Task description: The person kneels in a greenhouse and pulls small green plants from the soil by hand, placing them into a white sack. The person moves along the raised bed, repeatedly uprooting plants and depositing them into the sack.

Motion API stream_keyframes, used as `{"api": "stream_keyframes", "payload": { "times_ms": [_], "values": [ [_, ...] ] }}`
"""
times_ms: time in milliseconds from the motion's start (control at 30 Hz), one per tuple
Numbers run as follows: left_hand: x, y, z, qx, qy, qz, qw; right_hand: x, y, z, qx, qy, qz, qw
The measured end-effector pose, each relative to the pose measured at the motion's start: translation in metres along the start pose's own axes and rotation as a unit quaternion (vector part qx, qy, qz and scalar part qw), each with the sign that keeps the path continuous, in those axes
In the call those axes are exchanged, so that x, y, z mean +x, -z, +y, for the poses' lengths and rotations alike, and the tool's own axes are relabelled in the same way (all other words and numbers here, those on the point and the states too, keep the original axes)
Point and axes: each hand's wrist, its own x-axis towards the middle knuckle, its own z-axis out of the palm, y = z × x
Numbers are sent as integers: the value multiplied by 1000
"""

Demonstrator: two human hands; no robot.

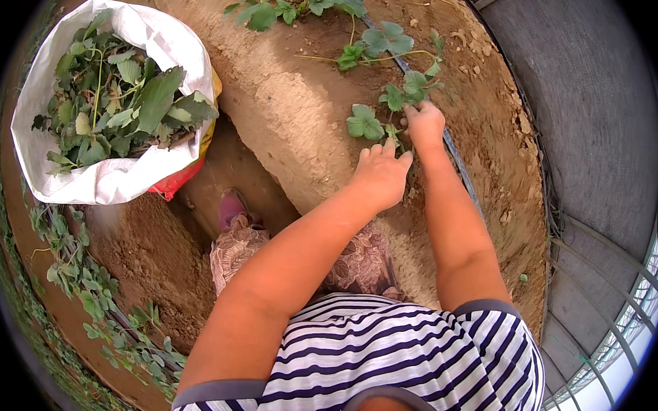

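Observation:
A low strawberry plant grows from the soil bed just beyond my hands. My left hand reaches to the base of this plant, its fingertips among the small leaves; whether they pinch anything is unclear. Close by on the right, my right hand has its fingers bent down at the stems beside the drip line, and its fingertips are partly hidden. More strawberry leaves and a long thin runner lie farther up the bed. At the upper left, a white woven sack with a rolled rim holds many picked leaves.
A black drip irrigation hose runs along the raised bed. Left of the bed is a sunken furrow where my foot stands. Another row of plants grows at the lower left. A grey wall and metal bars border the right.

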Motion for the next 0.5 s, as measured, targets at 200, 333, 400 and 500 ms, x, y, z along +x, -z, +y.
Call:
{"api": "stream_keyframes", "payload": {
  "times_ms": [200,333,400,500],
  "values": [
    [-1,-2,7,-29,-6,-18,999,22,11,-5,-65,-18,-245,967],
    [-2,-1,6,-39,-15,-20,999,25,3,-14,-147,44,-269,951],
    [-3,0,6,-42,-16,-20,999,30,-1,-21,-257,134,-259,921],
    [-3,1,7,-48,-18,-20,998,37,-15,0,-306,176,-115,929]
  ]
}}
